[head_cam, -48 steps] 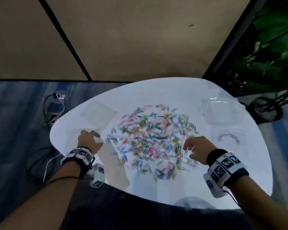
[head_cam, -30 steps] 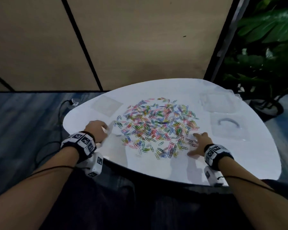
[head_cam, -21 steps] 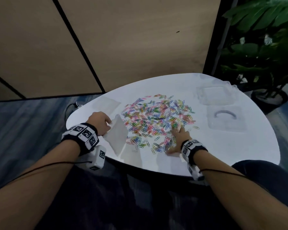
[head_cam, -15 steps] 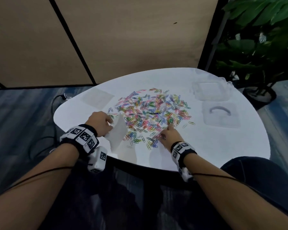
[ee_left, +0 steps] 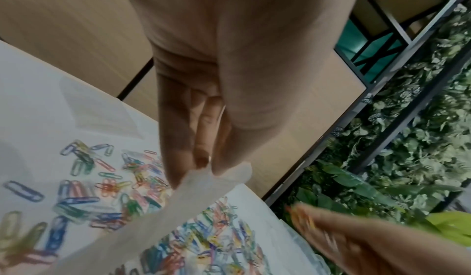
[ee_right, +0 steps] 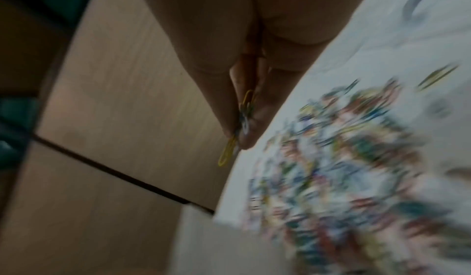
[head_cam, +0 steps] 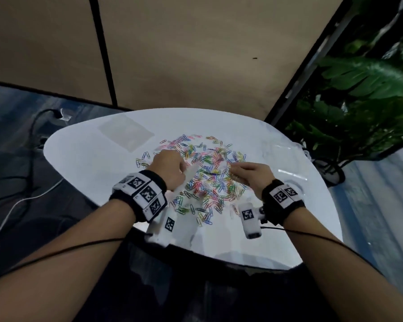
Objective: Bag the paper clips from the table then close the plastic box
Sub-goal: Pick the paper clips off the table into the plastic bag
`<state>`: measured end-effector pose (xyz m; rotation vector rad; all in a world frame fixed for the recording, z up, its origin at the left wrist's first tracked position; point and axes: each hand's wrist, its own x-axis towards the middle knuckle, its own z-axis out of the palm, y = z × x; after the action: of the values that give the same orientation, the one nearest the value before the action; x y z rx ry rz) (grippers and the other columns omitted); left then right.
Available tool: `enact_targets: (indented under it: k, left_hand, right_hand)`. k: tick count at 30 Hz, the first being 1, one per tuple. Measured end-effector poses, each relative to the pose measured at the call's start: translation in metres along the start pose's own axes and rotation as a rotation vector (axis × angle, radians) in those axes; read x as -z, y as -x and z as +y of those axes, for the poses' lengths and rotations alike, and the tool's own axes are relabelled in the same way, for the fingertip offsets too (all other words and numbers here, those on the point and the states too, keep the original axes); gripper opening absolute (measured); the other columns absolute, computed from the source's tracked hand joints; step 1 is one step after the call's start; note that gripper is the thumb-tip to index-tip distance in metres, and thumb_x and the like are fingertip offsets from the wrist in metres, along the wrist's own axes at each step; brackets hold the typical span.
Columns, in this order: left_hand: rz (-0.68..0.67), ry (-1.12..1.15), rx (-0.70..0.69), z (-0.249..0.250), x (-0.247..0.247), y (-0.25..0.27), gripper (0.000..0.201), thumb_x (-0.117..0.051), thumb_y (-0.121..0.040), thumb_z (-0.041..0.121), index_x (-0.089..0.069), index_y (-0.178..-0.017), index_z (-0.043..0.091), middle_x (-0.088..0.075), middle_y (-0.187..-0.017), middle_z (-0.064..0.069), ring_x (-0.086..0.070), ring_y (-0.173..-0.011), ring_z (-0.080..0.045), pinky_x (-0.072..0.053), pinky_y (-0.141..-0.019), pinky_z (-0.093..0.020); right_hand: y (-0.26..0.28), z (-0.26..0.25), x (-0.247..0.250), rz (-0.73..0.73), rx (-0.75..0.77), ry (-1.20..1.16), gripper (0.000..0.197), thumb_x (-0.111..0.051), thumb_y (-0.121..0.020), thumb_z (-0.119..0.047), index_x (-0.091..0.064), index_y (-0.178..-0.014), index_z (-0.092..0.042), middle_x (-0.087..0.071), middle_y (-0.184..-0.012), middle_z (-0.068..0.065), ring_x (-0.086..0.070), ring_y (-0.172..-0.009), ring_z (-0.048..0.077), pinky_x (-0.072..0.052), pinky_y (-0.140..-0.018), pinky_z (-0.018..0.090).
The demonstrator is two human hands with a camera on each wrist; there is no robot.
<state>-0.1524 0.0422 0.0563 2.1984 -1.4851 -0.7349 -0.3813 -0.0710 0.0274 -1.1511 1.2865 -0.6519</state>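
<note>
Many coloured paper clips (head_cam: 209, 175) lie heaped on the middle of the white table (head_cam: 91, 159). Above the heap's left side my left hand (head_cam: 182, 173) pinches the top edge of a clear plastic bag (head_cam: 192, 180), which hangs down. The left wrist view shows thumb and fingers (ee_left: 175, 164) on the bag (ee_left: 153, 219). My right hand (head_cam: 233, 169) hovers over the heap's right side and pinches a few clips (ee_right: 242, 118), one yellow. The clear plastic box (head_cam: 284, 154) lies open at the table's right, apart from both hands.
A second clear bag (head_cam: 126, 135) lies flat at the table's far left. A clear flat piece (head_cam: 293, 180) sits nearer me beside the box. Cables (head_cam: 21, 198) run over the floor on the left. Leafy plants (head_cam: 358, 101) stand right of the table.
My left hand lifted the bag off the table's left side and brought it over the heap. My right hand swept across the clips, then rose with a few pinched.
</note>
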Motion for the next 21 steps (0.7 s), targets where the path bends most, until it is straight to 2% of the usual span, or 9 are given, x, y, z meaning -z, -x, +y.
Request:
enact_targets:
  k: [2, 4, 7, 11, 13, 15, 17, 19, 21]
  left_hand:
    - [0.008, 0.097, 0.005, 0.011, -0.004, -0.004, 0.011, -0.067, -0.087, 0.010, -0.075, -0.093, 0.012, -0.074, -0.084, -0.006, -0.073, -0.061, -0.020, -0.062, -0.065, -0.029]
    - [0.046, 0.140, 0.003, 0.024, -0.008, -0.007, 0.008, -0.066, -0.090, 0.014, -0.073, -0.093, 0.012, -0.071, -0.078, -0.004, -0.071, -0.052, -0.017, -0.057, -0.054, -0.024]
    - [0.106, 0.185, -0.015, 0.037, -0.016, -0.012, 0.013, -0.066, -0.090, 0.014, -0.076, -0.098, 0.011, -0.072, -0.080, -0.005, -0.066, -0.060, -0.016, -0.051, -0.064, -0.021]
    - [0.072, 0.371, 0.007, 0.050, -0.025, -0.019, 0.012, -0.064, -0.091, 0.001, -0.072, -0.100, 0.003, -0.070, -0.076, -0.007, -0.073, -0.056, -0.016, -0.064, -0.065, -0.033]
    - [0.085, 0.379, -0.031, 0.055, -0.031, -0.022, 0.010, -0.065, -0.092, 0.004, -0.072, -0.098, 0.003, -0.073, -0.080, -0.012, -0.075, -0.063, -0.022, -0.064, -0.072, -0.038]
    - [0.119, 0.363, -0.070, 0.057, -0.038, -0.027, 0.008, -0.068, -0.090, 0.008, -0.074, -0.094, 0.005, -0.075, -0.081, -0.011, -0.075, -0.066, -0.021, -0.064, -0.072, -0.035]
    - [0.141, 0.341, -0.087, 0.059, -0.042, -0.034, 0.008, -0.069, -0.089, 0.008, -0.075, -0.093, 0.007, -0.076, -0.081, -0.008, -0.073, -0.064, -0.014, -0.064, -0.067, -0.026]
    - [0.150, 0.350, -0.106, 0.063, -0.041, -0.037, 0.007, -0.069, -0.089, 0.006, -0.075, -0.093, 0.006, -0.075, -0.081, -0.007, -0.073, -0.062, -0.012, -0.063, -0.064, -0.023]
    - [0.144, 0.353, -0.126, 0.066, -0.039, -0.039, 0.008, -0.069, -0.088, 0.006, -0.075, -0.094, 0.006, -0.075, -0.081, -0.008, -0.074, -0.062, -0.013, -0.063, -0.066, -0.025]
  right_hand:
    - [0.011, -0.030, -0.019, -0.118, 0.039, -0.109, 0.023, -0.075, -0.079, 0.002, -0.071, -0.101, 0.006, -0.073, -0.097, 0.021, -0.070, -0.083, 0.025, -0.059, -0.075, 0.025]
    - [0.019, -0.044, -0.037, -0.189, 0.079, -0.106, 0.023, -0.075, -0.079, 0.000, -0.071, -0.101, 0.003, -0.074, -0.094, 0.017, -0.071, -0.080, 0.022, -0.059, -0.074, 0.025]
    - [0.018, -0.041, -0.051, -0.153, 0.135, 0.025, 0.021, -0.081, -0.075, -0.005, -0.074, -0.094, -0.002, -0.076, -0.089, 0.016, -0.072, -0.077, 0.026, -0.060, -0.077, 0.034]
    - [0.000, -0.029, -0.049, -0.020, 0.217, 0.280, 0.015, -0.080, -0.077, -0.018, -0.076, -0.092, -0.014, -0.076, -0.087, 0.009, -0.074, -0.079, 0.023, -0.061, -0.078, 0.037]
    - [-0.012, -0.025, -0.043, -0.009, 0.191, 0.359, 0.006, -0.074, -0.081, -0.017, -0.075, -0.087, -0.019, -0.076, -0.093, 0.010, -0.073, -0.081, 0.023, -0.061, -0.079, 0.041]
    - [-0.018, -0.021, -0.042, -0.060, 0.128, 0.386, 0.006, -0.072, -0.080, -0.015, -0.072, -0.081, -0.020, -0.075, -0.096, 0.014, -0.073, -0.081, 0.026, -0.061, -0.079, 0.044]
    - [-0.021, -0.023, -0.041, -0.046, 0.141, 0.423, 0.003, -0.073, -0.080, -0.014, -0.070, -0.082, -0.013, -0.074, -0.085, 0.010, -0.072, -0.076, 0.024, -0.061, -0.072, 0.032]
    - [-0.018, -0.031, -0.040, 0.016, 0.234, 0.513, 0.010, -0.068, -0.086, -0.012, -0.071, -0.079, -0.006, -0.072, -0.074, 0.009, -0.070, -0.067, 0.021, -0.056, -0.056, 0.016]
    - [-0.023, -0.032, -0.038, 0.018, 0.259, 0.537, 0.024, -0.057, -0.090, -0.009, -0.072, -0.071, -0.007, -0.071, -0.069, 0.009, -0.069, -0.065, 0.027, -0.057, -0.057, 0.025]
